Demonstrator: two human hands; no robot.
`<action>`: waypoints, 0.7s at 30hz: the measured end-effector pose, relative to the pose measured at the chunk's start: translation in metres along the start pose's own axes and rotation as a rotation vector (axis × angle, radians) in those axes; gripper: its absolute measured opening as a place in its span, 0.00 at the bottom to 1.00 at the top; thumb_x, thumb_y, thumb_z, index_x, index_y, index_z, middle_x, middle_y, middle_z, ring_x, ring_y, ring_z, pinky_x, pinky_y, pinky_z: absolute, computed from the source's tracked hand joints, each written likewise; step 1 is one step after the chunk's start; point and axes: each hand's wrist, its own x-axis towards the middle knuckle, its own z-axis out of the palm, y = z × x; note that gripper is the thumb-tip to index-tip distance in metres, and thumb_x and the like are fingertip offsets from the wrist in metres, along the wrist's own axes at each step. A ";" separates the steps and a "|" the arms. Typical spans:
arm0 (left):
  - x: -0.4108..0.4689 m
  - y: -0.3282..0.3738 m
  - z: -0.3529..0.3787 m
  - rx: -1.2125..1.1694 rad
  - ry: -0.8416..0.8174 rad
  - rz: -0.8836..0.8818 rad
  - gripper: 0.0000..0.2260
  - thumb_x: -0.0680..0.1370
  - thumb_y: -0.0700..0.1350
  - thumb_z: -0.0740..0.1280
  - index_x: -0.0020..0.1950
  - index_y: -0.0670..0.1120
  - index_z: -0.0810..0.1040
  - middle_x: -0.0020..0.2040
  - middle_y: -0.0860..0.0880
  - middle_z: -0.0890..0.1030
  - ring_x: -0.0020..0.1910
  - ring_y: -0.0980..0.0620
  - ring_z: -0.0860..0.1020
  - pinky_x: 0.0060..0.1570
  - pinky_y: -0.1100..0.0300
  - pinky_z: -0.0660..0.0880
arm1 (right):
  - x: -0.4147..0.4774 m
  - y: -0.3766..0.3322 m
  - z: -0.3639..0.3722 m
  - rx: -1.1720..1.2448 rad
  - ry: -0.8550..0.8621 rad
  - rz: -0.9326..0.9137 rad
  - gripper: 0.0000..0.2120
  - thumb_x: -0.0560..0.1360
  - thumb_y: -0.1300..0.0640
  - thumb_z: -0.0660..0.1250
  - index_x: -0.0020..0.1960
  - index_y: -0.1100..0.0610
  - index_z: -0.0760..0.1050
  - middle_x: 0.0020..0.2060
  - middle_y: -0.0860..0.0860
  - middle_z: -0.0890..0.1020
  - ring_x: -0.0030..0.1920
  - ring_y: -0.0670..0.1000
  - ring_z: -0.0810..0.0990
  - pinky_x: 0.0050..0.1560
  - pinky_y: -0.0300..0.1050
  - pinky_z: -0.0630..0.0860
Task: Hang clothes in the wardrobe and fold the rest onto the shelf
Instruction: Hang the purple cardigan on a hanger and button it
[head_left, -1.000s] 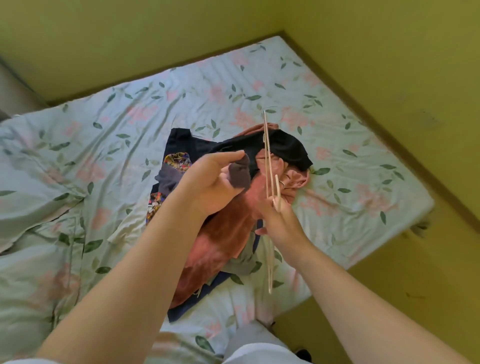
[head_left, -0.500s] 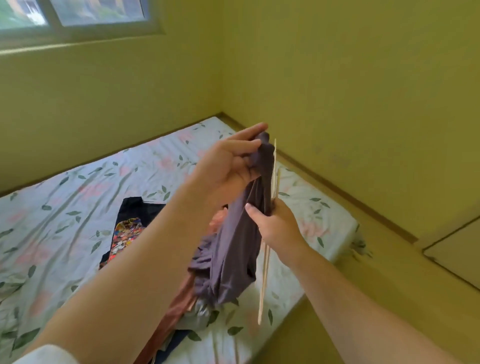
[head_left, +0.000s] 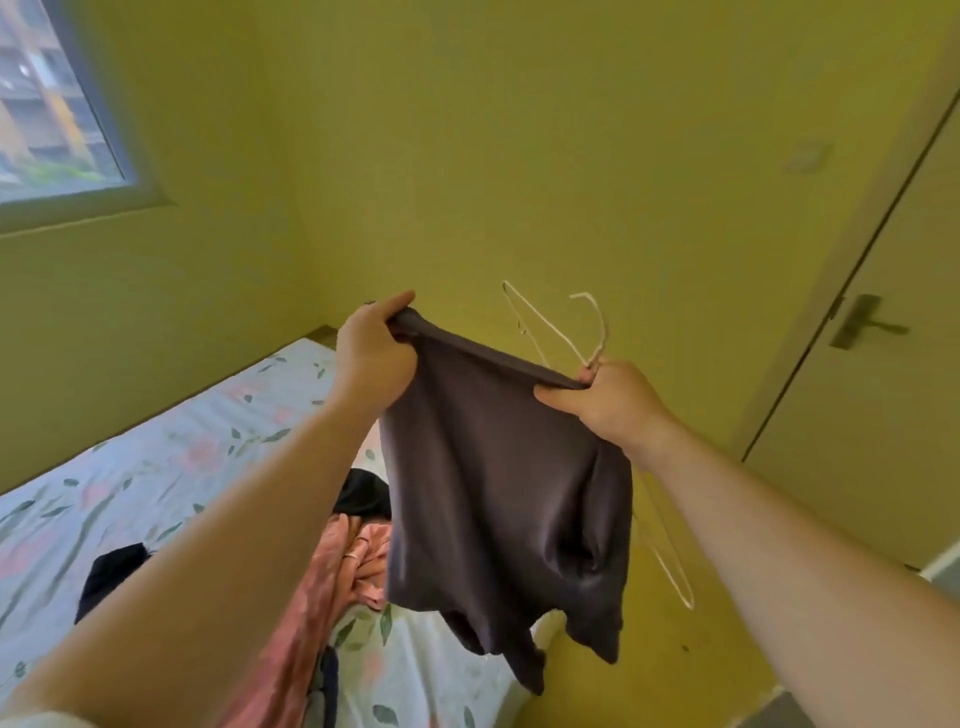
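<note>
The left grip (head_left: 371, 358) and the right grip (head_left: 613, 400) each pinch the top edge of a dark grey garment (head_left: 498, 493), perhaps shorts, held up above the bed (head_left: 156, 467). The right grip also holds a white hanger (head_left: 550, 329). The garment is not on it yet, and a pink garment (head_left: 358, 556) waits on the bed. No writing is readable.

Yellow-green walls (head_left: 519, 156), window (head_left: 47, 104) top L, door (head_left: 883, 441) w/ lever handle (head_left: 860, 322) R, floral-sheet bed (head_left: 156, 467) below.

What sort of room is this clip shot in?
Probably a bedroom: a bed in a leaf-print sheet, loose clothes heaped on it, and a door with a lever handle. A grey top and wire hanger are held up.
</note>
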 end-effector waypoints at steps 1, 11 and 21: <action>0.001 -0.002 0.008 0.090 0.007 0.048 0.26 0.72 0.31 0.64 0.68 0.48 0.80 0.59 0.48 0.81 0.59 0.50 0.79 0.56 0.69 0.69 | 0.002 -0.001 -0.012 -0.062 0.041 -0.027 0.27 0.69 0.50 0.80 0.32 0.52 0.60 0.27 0.47 0.63 0.29 0.48 0.63 0.29 0.38 0.59; 0.001 0.017 0.057 0.182 -0.060 -0.020 0.07 0.76 0.37 0.61 0.43 0.42 0.78 0.38 0.44 0.79 0.40 0.42 0.76 0.35 0.53 0.69 | 0.009 0.013 -0.078 -0.458 0.201 -0.028 0.23 0.69 0.50 0.79 0.35 0.54 0.65 0.33 0.48 0.71 0.35 0.51 0.70 0.33 0.45 0.65; 0.002 0.035 0.076 -0.085 -0.251 -0.131 0.13 0.81 0.44 0.55 0.48 0.39 0.76 0.41 0.45 0.76 0.40 0.46 0.73 0.40 0.53 0.67 | 0.006 0.037 -0.098 -0.570 0.268 0.085 0.07 0.74 0.68 0.62 0.47 0.58 0.70 0.45 0.53 0.74 0.43 0.57 0.75 0.40 0.44 0.70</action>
